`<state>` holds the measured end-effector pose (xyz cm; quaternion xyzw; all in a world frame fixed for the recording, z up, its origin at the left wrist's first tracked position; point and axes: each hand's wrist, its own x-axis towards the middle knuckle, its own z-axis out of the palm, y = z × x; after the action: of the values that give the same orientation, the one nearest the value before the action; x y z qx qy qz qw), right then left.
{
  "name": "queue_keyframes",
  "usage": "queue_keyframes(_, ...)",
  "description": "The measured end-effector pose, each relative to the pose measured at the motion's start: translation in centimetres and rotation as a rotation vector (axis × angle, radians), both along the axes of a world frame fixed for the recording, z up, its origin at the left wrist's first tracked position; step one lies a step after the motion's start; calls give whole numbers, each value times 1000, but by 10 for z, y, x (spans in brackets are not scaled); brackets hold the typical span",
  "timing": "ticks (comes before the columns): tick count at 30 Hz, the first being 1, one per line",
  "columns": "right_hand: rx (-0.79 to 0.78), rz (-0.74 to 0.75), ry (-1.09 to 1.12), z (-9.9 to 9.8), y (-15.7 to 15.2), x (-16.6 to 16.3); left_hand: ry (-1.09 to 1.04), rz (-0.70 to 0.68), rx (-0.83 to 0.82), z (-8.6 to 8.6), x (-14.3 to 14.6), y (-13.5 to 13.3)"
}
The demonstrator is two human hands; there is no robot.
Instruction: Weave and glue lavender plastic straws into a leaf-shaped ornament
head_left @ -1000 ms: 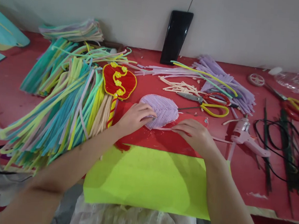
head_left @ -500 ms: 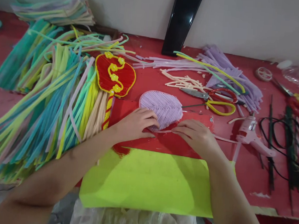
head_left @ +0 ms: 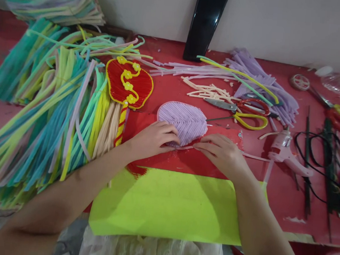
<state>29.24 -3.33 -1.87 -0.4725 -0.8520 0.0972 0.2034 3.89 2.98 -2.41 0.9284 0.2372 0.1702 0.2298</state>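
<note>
A lilac fan-shaped piece (head_left: 185,119) made of pipe cleaners in a slanted rib pattern lies on a red sheet (head_left: 144,159). My left hand (head_left: 154,137) is closed at its lower left edge, fingers over the rim and thumb below. A pale pink pipe cleaner (head_left: 254,156) runs along the fan's lower rim and out to the right past my right hand (head_left: 222,151). The fingertips of that hand pinch it just below the fan. Its pinched stretch is partly hidden by the fingers.
A finished red fan (head_left: 129,83) with yellow flowers and heaped pipe cleaners (head_left: 62,107) lie left. Scissors (head_left: 250,120), a pink glue gun (head_left: 283,148) and its black cable are right. Lilac pipe cleaners (head_left: 251,71) lie behind; a yellow-green sheet (head_left: 166,206) covers the front.
My left thumb has drawn in closer to the fan's rim. My right hand has shifted very slightly left, still pinching the pink pipe cleaner. The whole view has moved a little.
</note>
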Motion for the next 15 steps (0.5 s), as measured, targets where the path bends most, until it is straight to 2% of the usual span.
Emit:
queue_keyframes(6,47,-37,33,-1,5,-2,-21,-10,-1,-2,1,1)
queue_keyframes(15,58,6,67,-1,7,-2,12,-26,-2,1,1,1)
